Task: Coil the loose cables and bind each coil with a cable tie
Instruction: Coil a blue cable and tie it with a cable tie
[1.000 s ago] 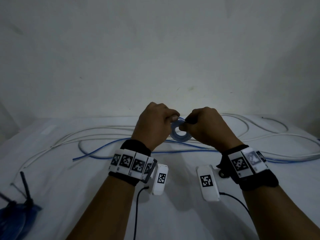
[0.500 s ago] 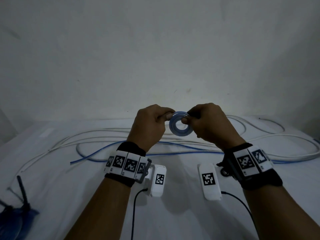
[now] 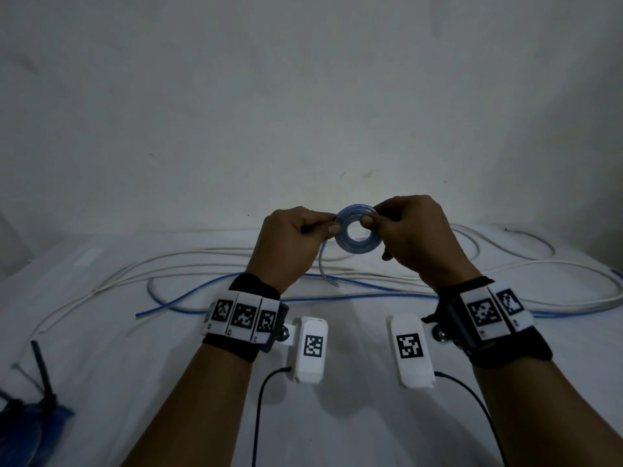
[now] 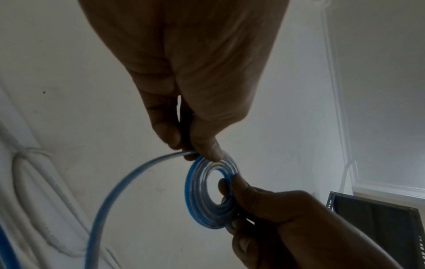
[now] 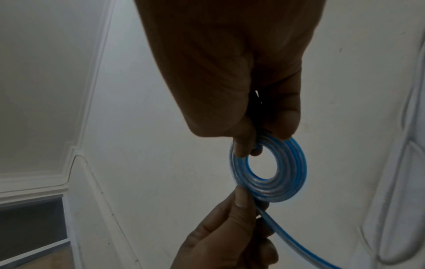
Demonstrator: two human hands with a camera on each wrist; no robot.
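Note:
A small flat coil of blue cable (image 3: 358, 243) (image 4: 208, 196) (image 5: 276, 174) hangs in the air between both hands, above the white table (image 3: 354, 416). My left hand (image 3: 296, 244) (image 4: 195, 142) pinches the loose strand where it joins the coil's left rim. My right hand (image 3: 411, 237) (image 5: 260, 138) pinches the coil's right rim, one fingertip through its centre hole. The uncoiled blue strand (image 3: 323, 264) (image 4: 110, 196) (image 5: 294, 242) drops from the coil and runs across the table. Long white cables (image 3: 209, 261) lie loose behind it.
Black cable ties (image 3: 42, 372) and a blue bundle (image 3: 30, 433) lie at the table's near left corner. A plain white wall (image 3: 303, 96) stands right behind the table. A dark metal rack (image 4: 379, 227) shows at one side in the wrist views.
Both hands have risen with the coil and turned it face-on to me. The free strand now hangs lower left from the coil.

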